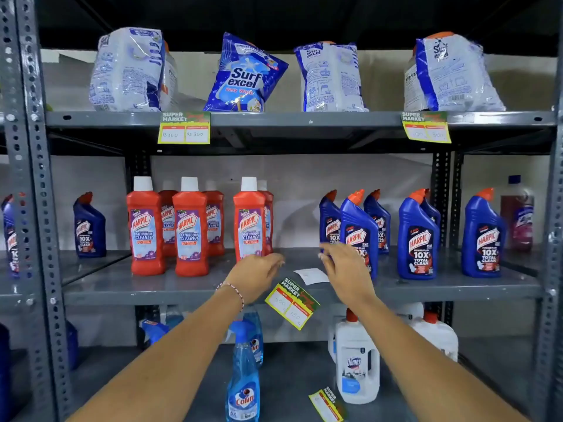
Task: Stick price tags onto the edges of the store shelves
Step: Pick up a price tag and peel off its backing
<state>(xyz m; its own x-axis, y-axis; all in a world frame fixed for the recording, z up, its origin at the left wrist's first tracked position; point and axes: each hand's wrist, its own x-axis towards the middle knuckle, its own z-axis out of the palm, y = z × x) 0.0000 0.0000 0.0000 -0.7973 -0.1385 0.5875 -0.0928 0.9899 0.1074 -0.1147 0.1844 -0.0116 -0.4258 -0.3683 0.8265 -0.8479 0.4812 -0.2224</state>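
Head view: I see my left hand (259,274) and right hand (344,269) both spread and blurred over the middle shelf edge (152,295), pinching nothing. A tilted price tag (292,303) hangs there, perhaps only partly stuck.

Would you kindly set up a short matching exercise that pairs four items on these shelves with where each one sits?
Items:
1. Surf Excel bag
2. red Harpic bottles
3. tilted price tag
4. Colin spray bottle

Places:
A. bottom shelf, in the middle
B. top shelf
C. middle shelf, left of the hands
D. front edge of the middle shelf, between the hands

Pairs: 1-B, 2-C, 3-D, 4-A
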